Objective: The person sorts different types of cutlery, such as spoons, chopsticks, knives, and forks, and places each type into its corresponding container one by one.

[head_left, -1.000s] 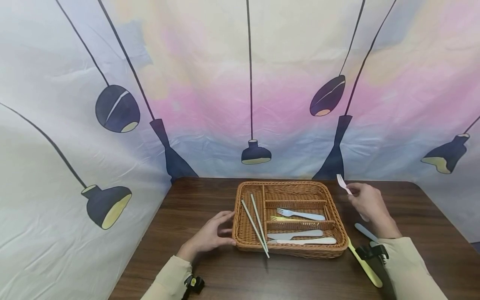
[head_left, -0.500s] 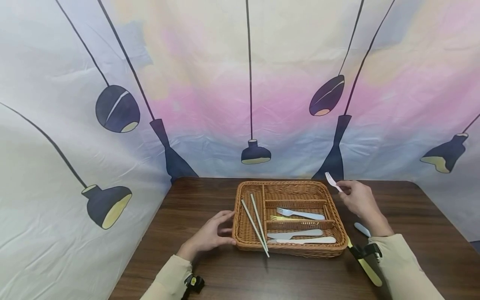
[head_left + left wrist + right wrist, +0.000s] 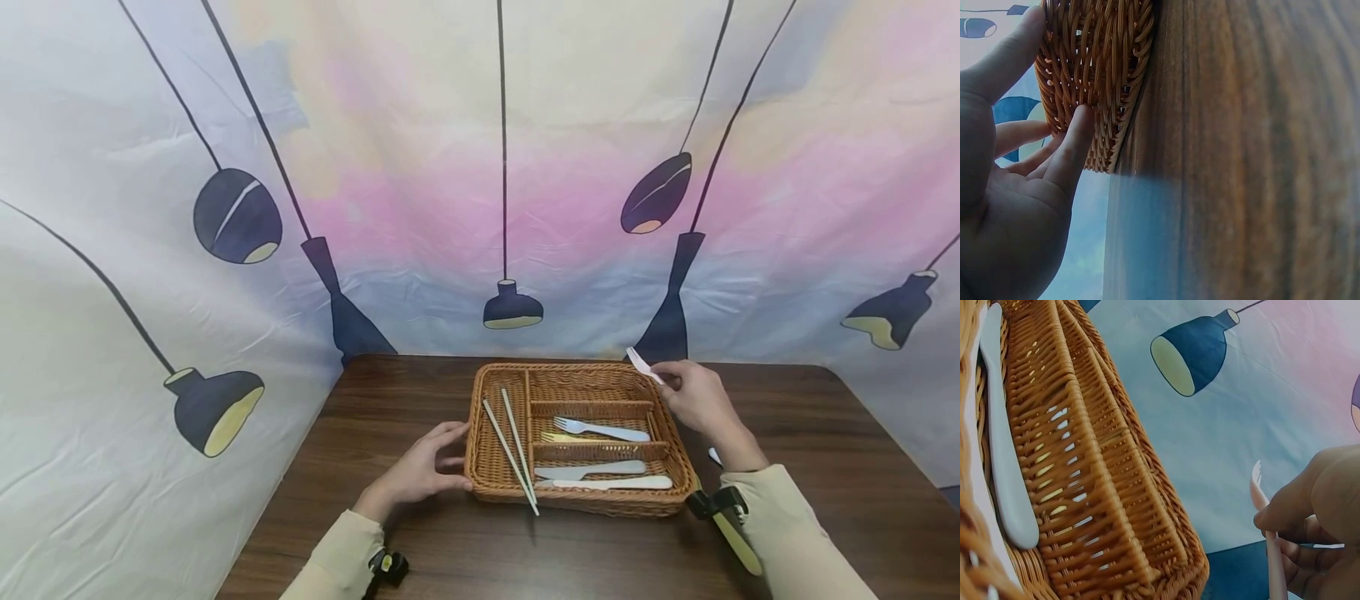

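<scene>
A brown wicker basket [image 3: 573, 502] with several compartments stands on the table. The fingertips of my left hand [image 3: 420, 467] touch its left wall, fingers fairly straight; in the left wrist view they rest on the woven basket side [image 3: 1100, 81]. My right hand [image 3: 697, 398] pinches a pale pink fork [image 3: 1275, 569] between thumb and fingers, tines up, over the basket's back right corner. Chopsticks [image 3: 517, 446] lie in the left compartment. A pale blue fork [image 3: 607, 431] and a yellow fork [image 3: 558, 437] lie in the middle one, two light knives [image 3: 622, 482] in the front one.
On the table right of the basket, partly under the right wrist, lies a yellow-handled piece of cutlery [image 3: 738, 546]. The end of a pale handle [image 3: 715, 456] peeks out beside the right forearm. A fabric backdrop printed with lamps [image 3: 512, 308] hangs behind the dark wooden table [image 3: 465, 550].
My right hand has moved left with the fork, from beside the basket to over its back right corner. The left hand and the basket have stayed put.
</scene>
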{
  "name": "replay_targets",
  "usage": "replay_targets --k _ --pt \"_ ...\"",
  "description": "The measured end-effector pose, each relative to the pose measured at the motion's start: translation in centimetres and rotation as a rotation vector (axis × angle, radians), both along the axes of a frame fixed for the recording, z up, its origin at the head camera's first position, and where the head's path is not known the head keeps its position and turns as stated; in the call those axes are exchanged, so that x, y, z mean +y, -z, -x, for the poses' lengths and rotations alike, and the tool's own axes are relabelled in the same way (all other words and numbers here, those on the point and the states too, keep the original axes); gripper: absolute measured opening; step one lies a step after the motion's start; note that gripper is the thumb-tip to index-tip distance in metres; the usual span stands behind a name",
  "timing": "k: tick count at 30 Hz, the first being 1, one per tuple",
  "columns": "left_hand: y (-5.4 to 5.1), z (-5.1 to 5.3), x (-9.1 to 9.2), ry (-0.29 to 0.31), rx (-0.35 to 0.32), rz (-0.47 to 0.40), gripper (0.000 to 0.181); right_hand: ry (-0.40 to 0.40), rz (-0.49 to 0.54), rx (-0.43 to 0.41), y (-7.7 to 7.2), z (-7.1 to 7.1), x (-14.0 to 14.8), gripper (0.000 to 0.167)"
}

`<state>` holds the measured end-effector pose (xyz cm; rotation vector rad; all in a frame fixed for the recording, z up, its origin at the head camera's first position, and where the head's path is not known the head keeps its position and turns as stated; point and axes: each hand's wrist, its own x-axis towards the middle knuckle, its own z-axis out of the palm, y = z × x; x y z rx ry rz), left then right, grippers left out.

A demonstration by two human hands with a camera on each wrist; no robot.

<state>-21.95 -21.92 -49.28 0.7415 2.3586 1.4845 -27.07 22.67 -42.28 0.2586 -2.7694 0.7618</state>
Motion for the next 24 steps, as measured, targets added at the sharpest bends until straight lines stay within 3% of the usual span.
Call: replay_targets --k 9,24 --pt "0.1 0.0 0.0 0.005 0.003 -0.006 0.095 -0.042 0.013 0.042 0.3 -0.1 -1.6 0.027" --pt "0.0 0.0 0.0 0.007 0.01 0.001 0.096 -0.133 0.006 0.038 0.3 0.0 -3.6 0.028"
